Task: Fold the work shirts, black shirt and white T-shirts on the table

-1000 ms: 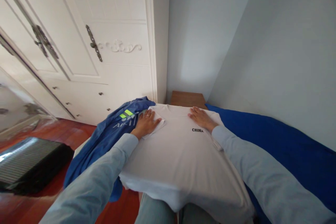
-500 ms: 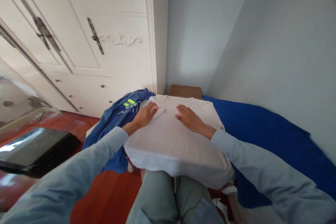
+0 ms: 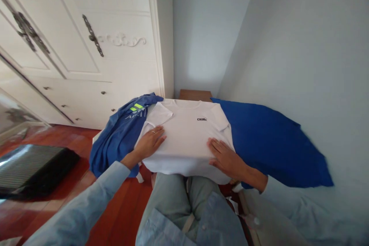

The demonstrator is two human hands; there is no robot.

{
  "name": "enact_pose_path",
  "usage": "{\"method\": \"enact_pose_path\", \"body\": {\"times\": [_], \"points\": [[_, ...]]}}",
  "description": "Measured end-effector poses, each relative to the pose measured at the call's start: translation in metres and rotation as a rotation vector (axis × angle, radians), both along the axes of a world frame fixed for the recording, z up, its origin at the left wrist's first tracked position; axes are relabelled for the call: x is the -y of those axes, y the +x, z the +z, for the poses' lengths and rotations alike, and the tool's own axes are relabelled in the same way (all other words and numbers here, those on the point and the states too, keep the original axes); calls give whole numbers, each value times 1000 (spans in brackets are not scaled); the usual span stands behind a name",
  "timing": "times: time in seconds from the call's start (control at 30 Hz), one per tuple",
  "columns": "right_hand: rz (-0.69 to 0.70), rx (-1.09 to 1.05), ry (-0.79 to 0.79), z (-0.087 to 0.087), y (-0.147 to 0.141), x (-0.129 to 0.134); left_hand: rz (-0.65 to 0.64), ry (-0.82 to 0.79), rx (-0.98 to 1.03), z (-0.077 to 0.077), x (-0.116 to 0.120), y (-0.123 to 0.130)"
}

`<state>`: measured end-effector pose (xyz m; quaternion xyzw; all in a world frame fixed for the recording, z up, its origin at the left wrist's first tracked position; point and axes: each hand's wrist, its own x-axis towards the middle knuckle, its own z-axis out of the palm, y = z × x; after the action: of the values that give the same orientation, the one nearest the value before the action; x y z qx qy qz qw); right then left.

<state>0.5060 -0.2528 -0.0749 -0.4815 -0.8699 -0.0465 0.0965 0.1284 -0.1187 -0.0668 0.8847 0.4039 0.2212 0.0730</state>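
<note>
A white T-shirt (image 3: 181,134) lies spread out in front of me, its collar at the far side and its lower part hanging over the near edge. Dark lettering shows on its chest. My left hand (image 3: 150,142) rests on the shirt's left side below the sleeve, fingers stretched out, a ring on one finger. On the right side, my right hand (image 3: 225,155) lies with fingers extended on the fabric near the front edge. Neither hand grips anything. The surface beneath the shirt is hidden.
A blue garment with green and white print (image 3: 121,134) is draped at the left. Blue cloth (image 3: 268,142) spreads out at the right. A white wardrobe (image 3: 127,73) and a wooden piece (image 3: 195,95) stand behind. A black, ribbed item (image 3: 34,169) lies on the red floor (image 3: 127,211).
Both hands have slid toward me and farther apart over the shirt. The chest lettering and left sleeve, covered before, now show. The view has shifted slightly.
</note>
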Motion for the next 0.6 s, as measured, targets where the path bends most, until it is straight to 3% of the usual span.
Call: {"method": "enact_pose_path", "body": {"times": [0.2, 0.33, 0.5, 0.6], "points": [[-54, -57, -12, 2, 1, 55, -50, -73, 26, 4, -12, -15], [-97, -291, -83, 1, -9, 84, -35, -103, 109, 16, -4, -15], [-360, -786, -279, -24, -15, 126, 48, -1, 395, 40, 63, -7], [-590, -1056, -350, -56, -7, 134, 106, -63, 498, 34, 105, -13]]}}
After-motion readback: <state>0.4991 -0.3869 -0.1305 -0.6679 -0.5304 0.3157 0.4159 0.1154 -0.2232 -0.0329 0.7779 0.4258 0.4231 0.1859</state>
